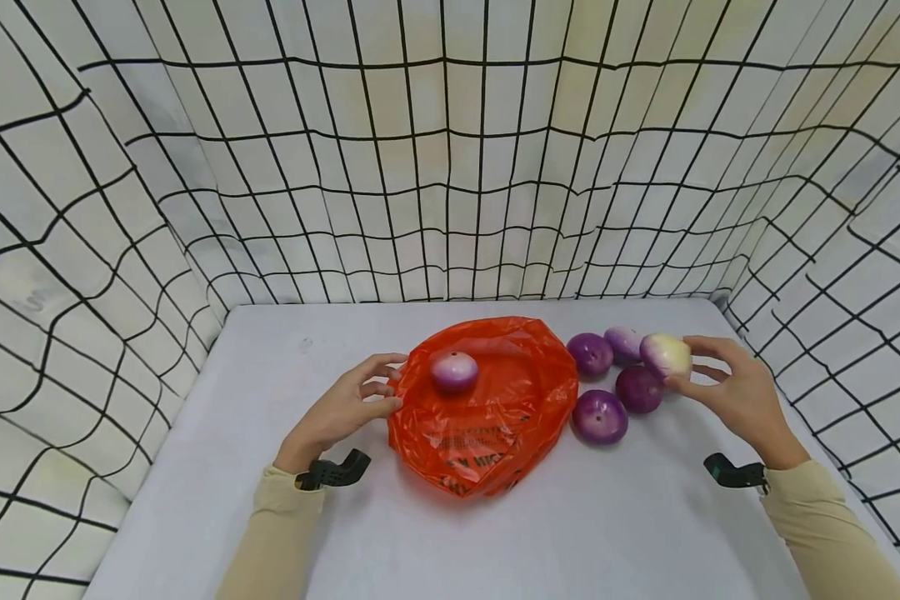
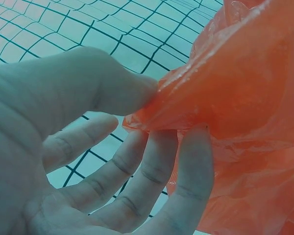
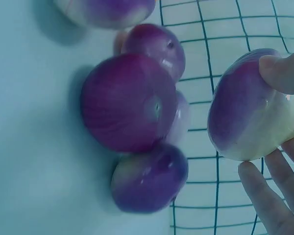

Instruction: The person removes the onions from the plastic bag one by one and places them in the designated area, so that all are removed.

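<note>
My left hand (image 1: 347, 408) pinches the left rim of a red plastic bag (image 1: 487, 433); the left wrist view shows the bag's edge (image 2: 186, 105) between thumb and fingers. One purple-and-white onion (image 1: 454, 372) lies in the bag. At the right, my right hand (image 1: 738, 396) holds a half-pale, half-purple onion (image 1: 666, 356) by thumb and fingertips, raised over the others. Beneath and beside it, several purple onions sit on the table, among them a dark one (image 1: 640, 389) and a front one (image 1: 600, 417). In the right wrist view the held onion (image 3: 255, 107) hangs apart from the dark one (image 3: 130, 103).
The white table (image 1: 570, 533) is bordered by a black grid net (image 1: 450, 167) over pale walls at the back and both sides. The onion group stands between the bag's right edge and the right side net. Dark camera mounts (image 1: 333, 469) sit on both wrists.
</note>
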### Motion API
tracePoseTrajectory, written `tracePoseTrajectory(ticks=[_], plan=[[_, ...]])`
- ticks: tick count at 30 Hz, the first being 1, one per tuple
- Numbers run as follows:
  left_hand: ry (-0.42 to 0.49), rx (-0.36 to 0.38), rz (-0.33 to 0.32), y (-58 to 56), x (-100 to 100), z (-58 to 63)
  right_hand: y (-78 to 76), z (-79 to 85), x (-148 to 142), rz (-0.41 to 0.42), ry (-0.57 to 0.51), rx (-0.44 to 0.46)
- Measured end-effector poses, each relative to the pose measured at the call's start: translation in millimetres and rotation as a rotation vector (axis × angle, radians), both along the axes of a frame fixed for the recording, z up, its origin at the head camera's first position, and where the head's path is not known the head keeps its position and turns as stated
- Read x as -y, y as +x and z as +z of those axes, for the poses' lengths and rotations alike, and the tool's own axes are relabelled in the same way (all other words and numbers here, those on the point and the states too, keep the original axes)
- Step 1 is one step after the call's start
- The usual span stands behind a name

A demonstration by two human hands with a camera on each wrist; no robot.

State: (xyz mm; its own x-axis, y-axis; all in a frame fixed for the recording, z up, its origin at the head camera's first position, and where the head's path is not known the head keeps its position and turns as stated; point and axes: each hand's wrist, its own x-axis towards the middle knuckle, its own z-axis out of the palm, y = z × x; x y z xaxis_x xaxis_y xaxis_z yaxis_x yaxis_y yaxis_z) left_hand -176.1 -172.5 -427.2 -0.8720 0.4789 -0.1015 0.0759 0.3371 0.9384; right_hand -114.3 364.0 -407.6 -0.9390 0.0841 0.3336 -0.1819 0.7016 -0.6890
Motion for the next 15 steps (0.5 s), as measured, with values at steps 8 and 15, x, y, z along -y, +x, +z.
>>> tracePoseTrajectory(ticks=[8, 15], plan=[[-0.003, 0.002, -0.001, -2.4, -0.1, -2.4, 6.3, -11.9, -26.3, -0.085, 0.045, 0.021], [-0.003, 0.002, 0.011, -1.1, -0.4, -0.9, 10.2, -26.9, -47.3, -0.166, 0.083, 0.032]])
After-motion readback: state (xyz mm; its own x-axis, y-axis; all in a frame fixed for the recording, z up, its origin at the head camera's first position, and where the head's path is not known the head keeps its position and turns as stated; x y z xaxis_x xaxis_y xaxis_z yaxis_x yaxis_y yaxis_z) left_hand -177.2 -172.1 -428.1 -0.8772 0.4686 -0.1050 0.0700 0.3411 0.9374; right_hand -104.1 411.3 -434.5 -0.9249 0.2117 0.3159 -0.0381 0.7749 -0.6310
